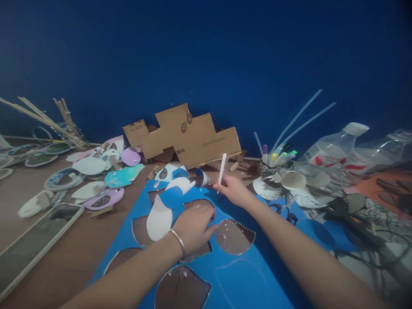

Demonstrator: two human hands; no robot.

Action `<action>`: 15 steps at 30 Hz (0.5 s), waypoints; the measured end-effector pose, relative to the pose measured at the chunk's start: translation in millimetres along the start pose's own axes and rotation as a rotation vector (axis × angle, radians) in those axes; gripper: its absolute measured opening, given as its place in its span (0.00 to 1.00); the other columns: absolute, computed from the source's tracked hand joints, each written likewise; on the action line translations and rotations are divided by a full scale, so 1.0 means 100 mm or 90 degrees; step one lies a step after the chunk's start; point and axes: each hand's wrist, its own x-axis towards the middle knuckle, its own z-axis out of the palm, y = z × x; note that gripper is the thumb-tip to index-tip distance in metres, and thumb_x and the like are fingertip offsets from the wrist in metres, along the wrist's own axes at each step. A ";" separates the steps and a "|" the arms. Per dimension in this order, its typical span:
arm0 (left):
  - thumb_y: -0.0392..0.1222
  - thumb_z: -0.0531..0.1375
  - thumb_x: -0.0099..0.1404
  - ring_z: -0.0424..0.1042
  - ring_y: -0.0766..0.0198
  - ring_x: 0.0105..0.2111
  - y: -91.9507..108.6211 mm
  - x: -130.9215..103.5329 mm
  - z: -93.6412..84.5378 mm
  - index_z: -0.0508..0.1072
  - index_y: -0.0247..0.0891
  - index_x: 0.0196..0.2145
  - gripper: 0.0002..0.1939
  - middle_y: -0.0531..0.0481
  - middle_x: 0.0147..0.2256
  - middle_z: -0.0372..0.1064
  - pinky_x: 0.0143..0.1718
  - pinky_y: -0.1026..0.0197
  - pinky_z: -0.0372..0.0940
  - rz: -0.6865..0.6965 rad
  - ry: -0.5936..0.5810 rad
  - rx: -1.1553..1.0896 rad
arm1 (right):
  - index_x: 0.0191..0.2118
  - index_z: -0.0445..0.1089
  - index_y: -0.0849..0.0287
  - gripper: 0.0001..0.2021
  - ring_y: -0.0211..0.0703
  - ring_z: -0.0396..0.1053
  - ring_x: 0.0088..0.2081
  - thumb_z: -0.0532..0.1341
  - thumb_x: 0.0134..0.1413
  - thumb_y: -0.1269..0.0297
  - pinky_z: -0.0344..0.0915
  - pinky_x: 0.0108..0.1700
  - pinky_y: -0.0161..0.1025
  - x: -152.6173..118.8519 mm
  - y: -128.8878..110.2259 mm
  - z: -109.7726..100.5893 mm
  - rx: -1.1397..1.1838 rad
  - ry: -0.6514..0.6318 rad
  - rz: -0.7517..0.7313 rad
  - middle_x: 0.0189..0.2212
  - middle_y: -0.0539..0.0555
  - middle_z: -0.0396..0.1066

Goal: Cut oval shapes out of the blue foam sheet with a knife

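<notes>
A white pen [222,171] stands nearly upright in my right hand [234,191], pinched between thumb and fingers above the far right part of a blue sheet [238,274]. My left hand [195,223], with a silver bangle at the wrist, rests on that sheet. Its fingers point forward and the thumb is apart, with nothing visible in it. Several fish-like or leaf-shaped holes are cut through the sheet, and a pale curved outline shows near its front. White and blue cut-out pieces [160,219] lie just left of my left hand.
Torn cardboard [193,139] leans at the blue wall. Painted cut-outs [124,175] and a framed dark panel [38,240] lie left, near wooden sticks [66,116]. To the right are a pot of markers [273,165], plastic bottles [334,146] and scissors [291,216].
</notes>
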 end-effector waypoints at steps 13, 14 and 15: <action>0.46 0.53 0.60 0.63 0.60 0.33 -0.01 0.00 0.02 0.63 0.39 0.32 0.08 0.50 0.32 0.63 0.28 0.61 0.54 0.003 0.018 0.005 | 0.28 0.68 0.61 0.10 0.43 0.69 0.29 0.57 0.50 0.59 0.59 0.31 0.35 -0.02 -0.04 -0.01 -0.027 0.027 -0.007 0.26 0.54 0.72; 0.46 0.53 0.60 0.63 0.60 0.33 0.00 0.00 0.01 0.63 0.39 0.32 0.08 0.50 0.32 0.64 0.28 0.61 0.54 0.002 0.016 0.005 | 0.28 0.68 0.61 0.10 0.43 0.69 0.30 0.57 0.50 0.59 0.59 0.31 0.35 -0.02 -0.04 -0.01 -0.028 0.029 -0.008 0.26 0.54 0.72; 0.46 0.53 0.60 0.63 0.59 0.33 0.00 0.00 0.01 0.63 0.39 0.32 0.08 0.50 0.32 0.64 0.28 0.61 0.54 0.000 0.015 0.004 | 0.28 0.67 0.61 0.10 0.43 0.69 0.30 0.57 0.50 0.59 0.59 0.31 0.35 -0.02 -0.05 -0.01 -0.029 0.028 -0.009 0.26 0.54 0.72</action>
